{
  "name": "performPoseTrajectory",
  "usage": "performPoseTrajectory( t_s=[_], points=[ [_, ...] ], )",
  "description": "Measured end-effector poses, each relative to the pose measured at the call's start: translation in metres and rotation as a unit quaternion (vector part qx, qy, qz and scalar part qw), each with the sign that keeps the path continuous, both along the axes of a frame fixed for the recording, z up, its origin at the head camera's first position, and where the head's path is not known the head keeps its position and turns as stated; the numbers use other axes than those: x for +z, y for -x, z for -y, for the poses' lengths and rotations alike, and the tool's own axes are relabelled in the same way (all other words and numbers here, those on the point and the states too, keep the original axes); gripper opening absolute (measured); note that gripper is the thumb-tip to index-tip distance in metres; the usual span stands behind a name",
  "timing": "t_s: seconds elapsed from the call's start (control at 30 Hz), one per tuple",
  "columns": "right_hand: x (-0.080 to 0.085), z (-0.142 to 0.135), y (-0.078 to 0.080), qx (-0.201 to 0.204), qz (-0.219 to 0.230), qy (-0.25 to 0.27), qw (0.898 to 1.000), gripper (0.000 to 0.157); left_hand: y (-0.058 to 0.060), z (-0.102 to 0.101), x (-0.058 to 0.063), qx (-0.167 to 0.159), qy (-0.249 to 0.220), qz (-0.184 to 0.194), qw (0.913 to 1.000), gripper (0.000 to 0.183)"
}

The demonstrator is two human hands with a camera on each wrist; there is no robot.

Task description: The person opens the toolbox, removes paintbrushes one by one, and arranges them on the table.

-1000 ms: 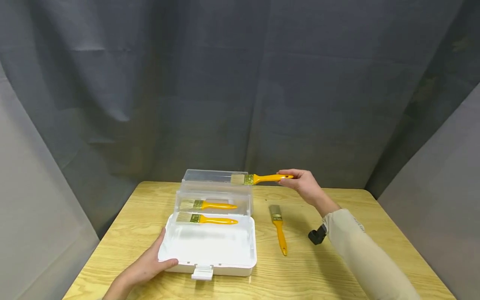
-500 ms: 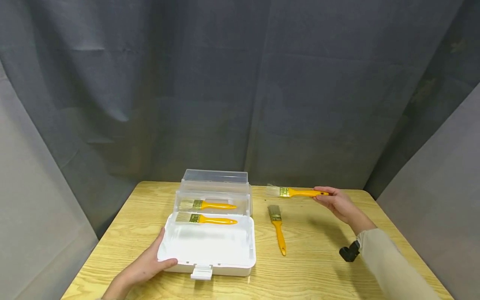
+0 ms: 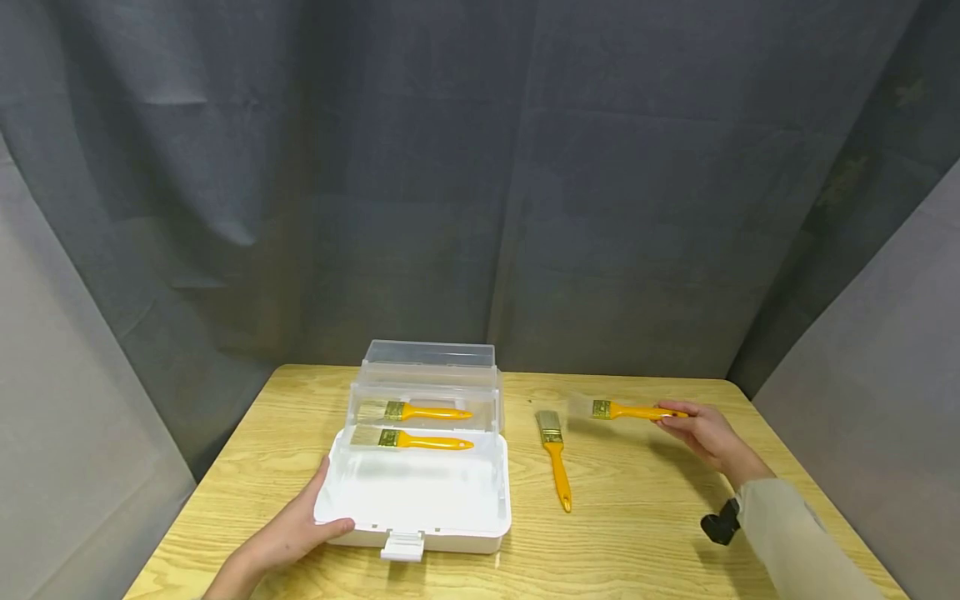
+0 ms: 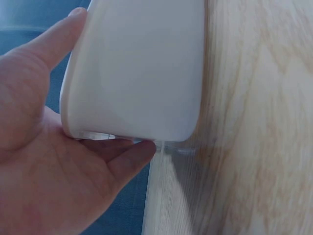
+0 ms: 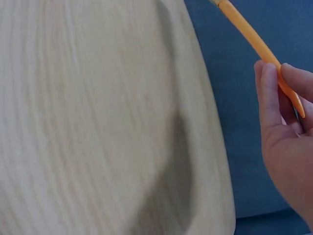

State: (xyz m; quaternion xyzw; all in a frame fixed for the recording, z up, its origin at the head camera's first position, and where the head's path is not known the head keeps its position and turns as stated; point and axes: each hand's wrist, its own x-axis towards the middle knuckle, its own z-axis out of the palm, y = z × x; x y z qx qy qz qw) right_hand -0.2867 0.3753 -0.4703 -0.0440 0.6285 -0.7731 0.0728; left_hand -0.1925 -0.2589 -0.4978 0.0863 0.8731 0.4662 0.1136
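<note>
My left hand [image 3: 288, 527] grips the near left corner of an open white plastic box [image 3: 420, 492], its thumb on the front and its fingers along the side. In the left wrist view the box's white wall [image 4: 137, 68] lies between thumb and fingers. My right hand [image 3: 702, 433] pinches the handle end of a yellow-handled paintbrush [image 3: 633, 412], bristles pointing left, above the table's right side. The right wrist view shows the yellow handle [image 5: 254, 39] between thumb and fingers. Two similar paintbrushes [image 3: 438, 413] lie across the box's clear trays. Another paintbrush [image 3: 558, 467] lies on the table.
The box's clear lid and trays [image 3: 429, 353] stand raised behind its base. A white latch [image 3: 403, 546] hangs at the front. The wooden table [image 3: 615, 542] runs back to a dark grey curtain [image 3: 600, 208]. A black wrist device [image 3: 722, 522] sits at my right cuff.
My right hand has carried its paintbrush away from the box's raised lid, to the right and lower toward the table. The left hand and the box have stayed nearly still.
</note>
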Motion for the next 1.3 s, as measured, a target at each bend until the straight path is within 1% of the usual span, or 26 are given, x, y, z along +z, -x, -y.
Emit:
performPoseTrajectory(
  t_s=[0.1, 0.2, 0.4, 0.47, 0.53, 0.63, 0.77, 0.9, 1.0, 1.13, 1.3],
  points=[
    [-0.007, -0.004, -0.001, -0.013, 0.010, -0.011, 1.000, 0.032, 0.000, 0.000, -0.001, -0.001, -0.003, -0.004, 1.0000, 0.113],
    [-0.013, -0.007, -0.001, -0.035, 0.017, -0.028, 0.999, 0.030, 0.000, 0.000, -0.001, -0.003, -0.006, -0.010, 0.9999, 0.112],
    [-0.019, -0.009, -0.003, -0.052, 0.038, -0.052, 0.997, 0.024, -0.001, -0.001, 0.000, -0.002, -0.008, -0.012, 0.9999, 0.111],
    [-0.021, -0.008, -0.004, -0.056, 0.050, -0.067, 0.995, 0.029, -0.001, 0.000, 0.000, -0.002, -0.002, -0.012, 0.9999, 0.112],
    [-0.022, -0.006, -0.005, -0.063, 0.060, -0.087, 0.992, 0.038, 0.000, 0.000, -0.001, 0.000, 0.001, -0.009, 1.0000, 0.112],
    [-0.024, -0.003, -0.008, -0.057, 0.066, -0.131, 0.987, 0.048, 0.000, 0.000, -0.002, 0.003, 0.002, -0.006, 1.0000, 0.114],
    [-0.027, 0.002, -0.012, -0.033, 0.072, -0.183, 0.980, 0.053, 0.001, -0.001, -0.003, 0.003, -0.001, -0.008, 1.0000, 0.114],
    [-0.028, 0.007, -0.015, 0.006, 0.076, -0.216, 0.973, 0.051, 0.001, 0.000, -0.004, 0.001, -0.002, -0.010, 0.9999, 0.114],
    [-0.028, 0.010, -0.016, 0.050, 0.071, -0.233, 0.969, 0.046, 0.001, 0.000, -0.004, 0.001, 0.000, -0.009, 1.0000, 0.114],
    [-0.026, 0.017, -0.019, 0.099, 0.076, -0.245, 0.961, 0.038, 0.001, 0.000, -0.003, 0.002, 0.002, -0.009, 1.0000, 0.114],
    [-0.025, 0.029, -0.023, 0.139, 0.092, -0.252, 0.953, 0.033, 0.000, 0.000, -0.002, 0.003, 0.002, -0.007, 1.0000, 0.114]
  ],
)
